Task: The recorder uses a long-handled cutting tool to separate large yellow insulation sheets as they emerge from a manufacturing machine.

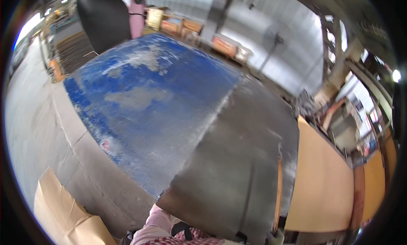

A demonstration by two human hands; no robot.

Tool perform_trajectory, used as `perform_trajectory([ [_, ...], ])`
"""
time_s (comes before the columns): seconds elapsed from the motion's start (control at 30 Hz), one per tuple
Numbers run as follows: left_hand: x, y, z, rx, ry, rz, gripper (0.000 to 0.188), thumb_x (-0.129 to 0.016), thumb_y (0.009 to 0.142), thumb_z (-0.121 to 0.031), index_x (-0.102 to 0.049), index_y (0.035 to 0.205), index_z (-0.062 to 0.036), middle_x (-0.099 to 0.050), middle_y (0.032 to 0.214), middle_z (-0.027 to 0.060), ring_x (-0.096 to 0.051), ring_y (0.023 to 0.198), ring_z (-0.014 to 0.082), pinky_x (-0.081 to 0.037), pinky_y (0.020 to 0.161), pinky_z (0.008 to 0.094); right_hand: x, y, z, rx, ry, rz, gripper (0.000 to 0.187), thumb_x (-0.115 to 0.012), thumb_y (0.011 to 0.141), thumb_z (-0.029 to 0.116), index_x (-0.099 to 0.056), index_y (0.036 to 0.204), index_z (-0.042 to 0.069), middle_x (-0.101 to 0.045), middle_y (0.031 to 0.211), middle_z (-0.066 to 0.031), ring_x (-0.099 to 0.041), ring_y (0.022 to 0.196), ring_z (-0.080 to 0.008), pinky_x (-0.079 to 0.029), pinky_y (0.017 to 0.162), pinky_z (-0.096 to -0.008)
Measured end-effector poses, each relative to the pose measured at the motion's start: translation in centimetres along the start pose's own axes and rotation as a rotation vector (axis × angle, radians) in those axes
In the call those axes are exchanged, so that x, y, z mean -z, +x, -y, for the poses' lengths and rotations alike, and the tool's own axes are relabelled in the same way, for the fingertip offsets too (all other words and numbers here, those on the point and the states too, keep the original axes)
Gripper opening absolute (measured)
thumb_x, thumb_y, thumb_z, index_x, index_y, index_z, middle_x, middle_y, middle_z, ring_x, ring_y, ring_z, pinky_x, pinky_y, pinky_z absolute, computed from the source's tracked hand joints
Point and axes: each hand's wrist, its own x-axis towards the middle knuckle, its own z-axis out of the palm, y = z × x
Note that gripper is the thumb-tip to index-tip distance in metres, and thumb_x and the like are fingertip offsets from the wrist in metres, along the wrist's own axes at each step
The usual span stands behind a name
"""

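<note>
A wide dark grey sheet (pixel 229 160) covers the right part of a large work table with a worn blue top (pixel 169 92). From the lower edge my left arm, in a pink sleeve, reaches to the sheet's near left corner. My left hand (pixel 164 195) is there, small and blurred, its fingers not readable. At the lower right my gloved right hand (pixel 276 237), partly cut off by the frame, closes round the bottom of a long wooden stick (pixel 278 190). The stick points away from me over the sheet and ends in a thin greyish tip.
Tan boards (pixel 324 181) stand along the table's right side. Brown paper (pixel 68 211) lies at the lower left. Beyond the table's far left corner a person (pixel 136 16) in pink is beside a large black sheet (pixel 104 20). A pedestal fan (pixel 275 39) and boxes (pixel 171 25) stand behind.
</note>
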Motion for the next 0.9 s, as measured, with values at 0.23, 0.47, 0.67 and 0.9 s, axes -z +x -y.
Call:
perform_trajectory([
  [0.23,3.7,1.6,3.3,0.12,-0.276,0.006,0.031,-0.057,0.08,-0.02,-0.057,0.104,-0.0003,-0.057,0.104,0.0134,-0.056,0.093,0.0244,-0.045,0.081,0.0313,-1.4,2.2,3.5,-0.364,-0.057,0.108,0.024,-0.063,0.074,0.019,-0.056,0.084,-0.002,-0.053,0.057,-0.0035,-0.049,0.047,-0.0098,-0.04,0.043,-0.0266],
  [0.47,11.2,2.9,5.9,0.368,-0.854,-0.052,0.034,-0.057,0.081,-0.019,-0.055,0.108,0.0011,-0.055,0.11,0.0133,-0.054,0.098,0.023,-0.044,0.084,0.0297,-0.4,3.4,1.6,-0.406,0.025,0.122,0.024,-0.066,0.076,0.019,-0.057,0.088,0.0,-0.055,0.061,-0.0013,-0.05,0.05,-0.0074,-0.04,0.043,-0.0231],
  [0.67,27.5,3.7,3.8,0.218,-1.088,-0.472,0.037,-0.058,0.082,-0.019,-0.054,0.111,0.0023,-0.054,0.114,0.0131,-0.052,0.102,0.0219,-0.043,0.087,0.0283,2.0,5.6,-0.4,-0.487,0.228,0.1,0.02,-0.065,0.077,0.017,-0.056,0.086,0.001,-0.052,0.059,-0.0002,-0.047,0.048,-0.0068,-0.039,0.041,-0.0221],
  [0.9,18.3,0.0,-31.1,-0.339,-0.821,-0.04,0.019,-0.06,0.075,-0.007,-0.06,0.093,-0.0004,-0.058,0.087,0.0048,-0.054,0.079,0.0143,-0.046,0.07,0.0246,7.0,11.4,-2.6,-0.533,0.476,0.047,0.02,-0.066,0.076,0.017,-0.052,0.077,0.003,-0.049,0.058,-0.0016,-0.043,0.048,-0.0087,-0.038,0.042,-0.0244],
])
